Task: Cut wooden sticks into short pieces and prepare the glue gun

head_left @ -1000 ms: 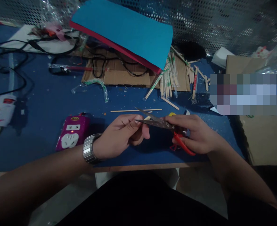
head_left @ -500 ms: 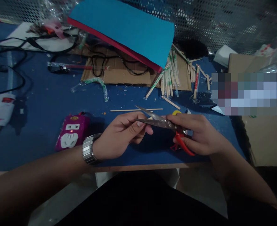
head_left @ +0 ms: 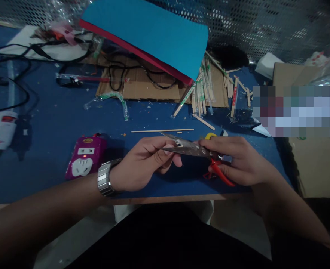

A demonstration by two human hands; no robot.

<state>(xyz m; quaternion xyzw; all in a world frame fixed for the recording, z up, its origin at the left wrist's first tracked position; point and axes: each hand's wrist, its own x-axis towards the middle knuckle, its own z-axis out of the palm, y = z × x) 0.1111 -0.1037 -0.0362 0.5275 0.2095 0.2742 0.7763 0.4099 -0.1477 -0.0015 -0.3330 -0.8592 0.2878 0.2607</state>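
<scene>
My left hand (head_left: 146,160), wearing a metal watch (head_left: 105,178), is closed with thumb and finger pinching a thin wooden stick (head_left: 181,146). Only a short end of that stick shows, between the scissor blades. In my right hand (head_left: 236,158) is a pair of scissors (head_left: 193,148) with red handles, the blades a little apart and pointing left across the left fingertips. Just beyond the blades, a long thin stick (head_left: 150,131) lies on the blue table, and a short cut piece (head_left: 179,132) lies close to it.
A purple power socket (head_left: 88,155) stands left of my hands, with a white glue gun (head_left: 0,129) farther left. Behind lie cardboard (head_left: 150,89), blue sheet (head_left: 153,35), and several wrapped wooden sticks (head_left: 200,99). A cardboard box (head_left: 319,168) is on the right.
The scissor blades have closed partway around the stick end, and the upper blade has come down. A short stick piece now shows on the table beyond them. My left hand has hardly moved.
</scene>
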